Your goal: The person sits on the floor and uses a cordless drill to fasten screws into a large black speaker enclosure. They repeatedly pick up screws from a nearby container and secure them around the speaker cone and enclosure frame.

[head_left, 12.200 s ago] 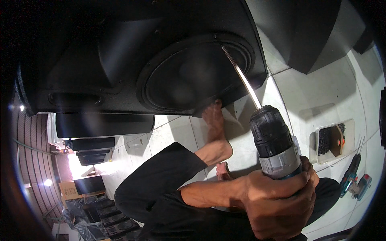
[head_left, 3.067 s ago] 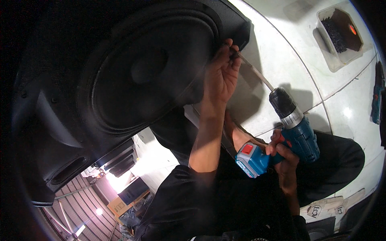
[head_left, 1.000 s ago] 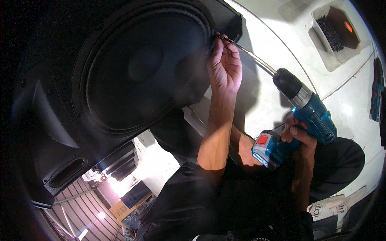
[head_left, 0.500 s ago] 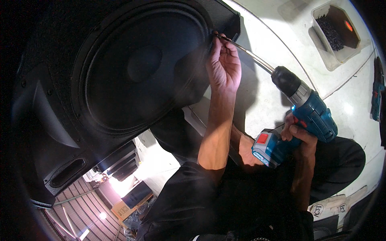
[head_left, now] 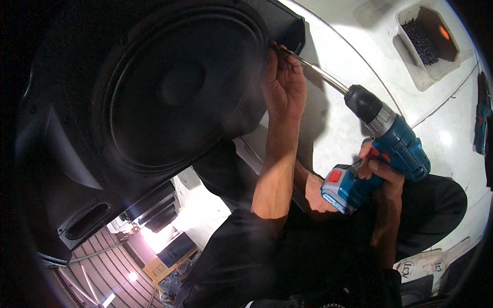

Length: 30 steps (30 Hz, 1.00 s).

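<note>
White floor (head_left: 354, 46) is filling the upper right, and we are sitting on it in dark trousers. We are facing a big black speaker cabinet (head_left: 77, 169) that is taking up most of the left side, its round woofer cone (head_left: 179, 87) turned toward us and an oval port (head_left: 87, 220) showing lower left. Our left hand (head_left: 285, 84) is reaching up to the woofer rim, fingers pinching around the tip of the long driver bit (head_left: 318, 74); a screw is probably sitting there, but it is too dark to tell. Our right hand (head_left: 380, 177) is wrapping tight around the grip of the blue cordless drill (head_left: 382, 146), which is tilting up-left toward the cabinet edge. Well apart, a clear plastic tub (head_left: 413, 64) with small dark screws is sitting on the floor top right. Another blue tool (head_left: 481, 123) is lying at the right rim.
</note>
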### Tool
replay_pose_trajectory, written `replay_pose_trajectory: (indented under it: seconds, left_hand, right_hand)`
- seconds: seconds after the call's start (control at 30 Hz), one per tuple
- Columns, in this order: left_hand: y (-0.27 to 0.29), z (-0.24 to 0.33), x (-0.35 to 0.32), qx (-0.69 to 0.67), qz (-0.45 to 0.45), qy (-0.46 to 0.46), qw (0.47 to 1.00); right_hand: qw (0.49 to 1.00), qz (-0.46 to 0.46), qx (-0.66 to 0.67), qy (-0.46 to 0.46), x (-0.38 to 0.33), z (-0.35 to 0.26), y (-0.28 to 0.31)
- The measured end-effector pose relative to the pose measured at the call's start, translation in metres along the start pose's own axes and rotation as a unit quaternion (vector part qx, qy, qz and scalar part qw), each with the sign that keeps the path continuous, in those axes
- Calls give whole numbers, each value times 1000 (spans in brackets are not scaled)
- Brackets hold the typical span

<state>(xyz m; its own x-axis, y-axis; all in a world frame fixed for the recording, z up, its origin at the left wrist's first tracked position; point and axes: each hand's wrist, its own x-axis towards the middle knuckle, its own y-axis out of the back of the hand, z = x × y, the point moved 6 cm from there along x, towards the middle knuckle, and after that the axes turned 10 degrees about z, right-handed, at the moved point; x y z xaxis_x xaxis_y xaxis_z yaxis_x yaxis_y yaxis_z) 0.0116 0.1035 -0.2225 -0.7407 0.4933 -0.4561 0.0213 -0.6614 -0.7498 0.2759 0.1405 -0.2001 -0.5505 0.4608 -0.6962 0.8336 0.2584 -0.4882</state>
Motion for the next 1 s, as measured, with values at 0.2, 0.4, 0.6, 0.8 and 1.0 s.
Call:
replay_pose_trajectory:
  seconds: [0.2, 0.4, 0.6, 0.8, 1.0]
  left_hand:
    - [-6, -2, 2, 4, -39, 29, 999]
    - [-12, -5, 2, 25, -49, 76, 996]
    - [-15, 0, 2, 38, -52, 83, 994]
    - [-17, 2, -1, 48, -24, 82, 995]
    - [-16, 1, -1, 67, -4, 74, 995]
  right_hand:
    - [1000, -18, 21, 8, 0, 4, 1]
    - [999, -14, 29, 14, 0, 9, 8]
    - [999, -17, 28, 15, -1, 11, 7]
    - [999, 25, -17, 45, -4, 4, 2]
    - [999, 20, 0, 31, -2, 9, 5]
